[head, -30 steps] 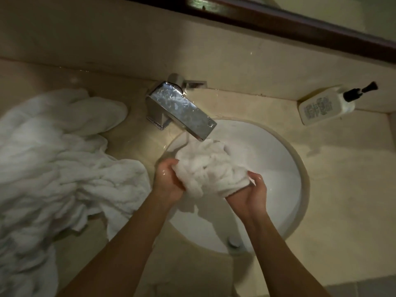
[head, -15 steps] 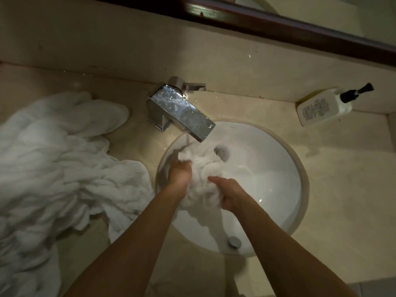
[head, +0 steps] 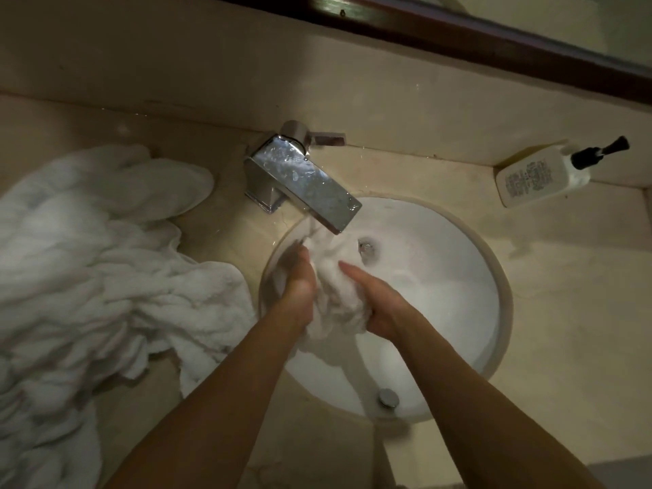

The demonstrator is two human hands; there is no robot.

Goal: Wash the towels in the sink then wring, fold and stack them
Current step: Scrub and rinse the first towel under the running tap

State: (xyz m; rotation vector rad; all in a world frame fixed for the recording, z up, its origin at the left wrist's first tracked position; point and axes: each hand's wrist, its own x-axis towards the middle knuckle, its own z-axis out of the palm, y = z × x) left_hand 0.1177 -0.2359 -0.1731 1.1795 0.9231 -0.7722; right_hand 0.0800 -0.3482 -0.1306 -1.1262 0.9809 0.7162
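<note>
A small white towel (head: 337,298) is bunched between my hands over the left side of the round white sink (head: 469,305), just below the chrome faucet (head: 303,181) spout. My left hand (head: 300,280) grips the towel's left side. On the towel's right side my right hand (head: 374,298) clasps it, fingers pointing toward the faucet. A large pile of crumpled white towels (head: 95,277) lies on the counter to the left of the sink, one corner reaching the basin rim.
A white pump bottle (head: 543,174) lies on its side on the beige counter (head: 564,294) at the back right. The drain (head: 367,248) shows behind the towel, an overflow cap (head: 388,398) near the sink's front. A dark-framed mirror edge (head: 494,33) runs above the backsplash.
The towel went from a wide bundle held up under the spout to a tight wad lower in the basin. Both hands closed in on it and pressed it together.
</note>
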